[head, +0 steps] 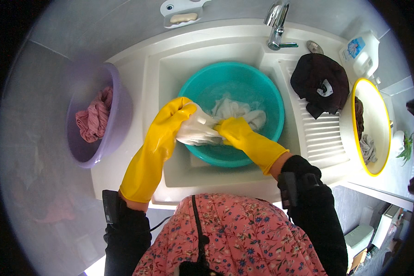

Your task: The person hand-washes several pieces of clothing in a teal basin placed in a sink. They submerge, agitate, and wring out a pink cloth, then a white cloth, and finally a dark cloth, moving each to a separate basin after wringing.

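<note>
Both hands wear long yellow rubber gloves. A wet white cloth (pixel 197 130) is stretched between them over the near left side of a teal plastic basin (pixel 279 103). My left hand (pixel 176 117) grips the cloth's left end, with the fabric draped over its fingertips. On the cloth's right end, my right hand (pixel 235 132) is closed, its fingers bunched. More white cloth (pixel 233 108) lies in the cloudy water of the basin, just beyond my right hand. The basin stands in a white laundry sink (pixel 179 176).
A purple basin (pixel 124 103) with pink cloth (pixel 96 115) is at left. At right, dark clothing (pixel 319 82) lies on the ribbed washboard (pixel 322 138), beside a yellow-rimmed basin (pixel 348 127) and a white jug (pixel 360 55). A chrome faucet (pixel 276 31) and soap (pixel 183 18) are at the back.
</note>
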Demonstrator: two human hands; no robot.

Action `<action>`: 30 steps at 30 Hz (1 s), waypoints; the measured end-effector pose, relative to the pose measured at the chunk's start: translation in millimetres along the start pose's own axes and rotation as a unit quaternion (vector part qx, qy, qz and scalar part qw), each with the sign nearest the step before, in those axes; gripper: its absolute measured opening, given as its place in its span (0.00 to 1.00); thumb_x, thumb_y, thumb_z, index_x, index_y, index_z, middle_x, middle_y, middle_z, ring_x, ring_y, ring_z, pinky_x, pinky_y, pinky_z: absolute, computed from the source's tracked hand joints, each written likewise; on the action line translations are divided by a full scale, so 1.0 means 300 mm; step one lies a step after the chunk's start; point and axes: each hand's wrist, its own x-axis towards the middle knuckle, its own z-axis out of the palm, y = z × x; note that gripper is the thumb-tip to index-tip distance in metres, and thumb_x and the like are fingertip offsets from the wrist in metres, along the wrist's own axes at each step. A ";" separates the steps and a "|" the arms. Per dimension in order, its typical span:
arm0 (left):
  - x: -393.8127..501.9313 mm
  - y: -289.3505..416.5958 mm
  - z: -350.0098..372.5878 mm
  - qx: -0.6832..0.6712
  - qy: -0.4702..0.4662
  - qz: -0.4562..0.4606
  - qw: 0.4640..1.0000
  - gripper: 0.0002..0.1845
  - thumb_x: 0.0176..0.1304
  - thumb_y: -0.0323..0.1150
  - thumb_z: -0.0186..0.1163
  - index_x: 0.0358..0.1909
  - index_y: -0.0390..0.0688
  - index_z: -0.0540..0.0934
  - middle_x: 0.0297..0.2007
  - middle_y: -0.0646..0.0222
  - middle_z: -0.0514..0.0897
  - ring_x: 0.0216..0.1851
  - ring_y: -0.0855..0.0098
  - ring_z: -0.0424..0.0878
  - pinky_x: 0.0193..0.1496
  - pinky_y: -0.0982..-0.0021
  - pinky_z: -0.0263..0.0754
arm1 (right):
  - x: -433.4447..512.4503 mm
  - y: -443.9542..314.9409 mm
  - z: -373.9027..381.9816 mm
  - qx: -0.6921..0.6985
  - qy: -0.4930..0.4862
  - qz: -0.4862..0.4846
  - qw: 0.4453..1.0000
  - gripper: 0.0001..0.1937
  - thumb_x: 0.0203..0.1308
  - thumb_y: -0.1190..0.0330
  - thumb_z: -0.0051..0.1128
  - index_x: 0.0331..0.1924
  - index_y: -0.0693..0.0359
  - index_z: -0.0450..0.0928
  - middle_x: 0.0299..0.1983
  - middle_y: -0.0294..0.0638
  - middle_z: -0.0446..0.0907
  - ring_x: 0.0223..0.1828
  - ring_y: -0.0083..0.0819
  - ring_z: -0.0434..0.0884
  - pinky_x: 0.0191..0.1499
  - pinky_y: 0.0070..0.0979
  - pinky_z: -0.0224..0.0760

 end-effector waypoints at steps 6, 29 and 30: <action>-0.043 -0.053 -0.110 0.023 -0.082 0.042 0.996 0.15 0.70 0.37 0.64 0.53 0.40 0.81 0.45 0.71 0.82 0.47 0.76 0.78 0.55 0.74 0.70 | -0.036 0.252 -0.083 0.019 -0.008 -0.024 0.999 0.12 0.60 0.65 0.62 0.46 0.54 0.87 0.44 0.44 0.87 0.46 0.48 0.86 0.50 0.43 0.78; -0.102 0.009 -0.229 0.313 -0.060 0.008 0.948 0.24 0.73 0.43 0.62 0.63 0.39 0.78 0.54 0.58 0.86 0.56 0.61 0.84 0.63 0.63 0.74 | -0.074 0.229 -0.109 -0.152 -0.024 0.080 0.985 0.24 0.53 0.63 0.71 0.57 0.51 0.83 0.47 0.42 0.87 0.59 0.38 0.82 0.81 0.50 0.46; -0.088 0.010 -0.220 0.462 -0.074 -0.009 0.884 0.25 0.73 0.46 0.61 0.62 0.40 0.79 0.53 0.56 0.87 0.56 0.59 0.84 0.62 0.62 0.74 | -0.086 0.267 -0.149 -0.143 0.018 0.072 0.987 0.21 0.54 0.63 0.69 0.54 0.52 0.84 0.45 0.42 0.88 0.57 0.39 0.83 0.81 0.48 0.46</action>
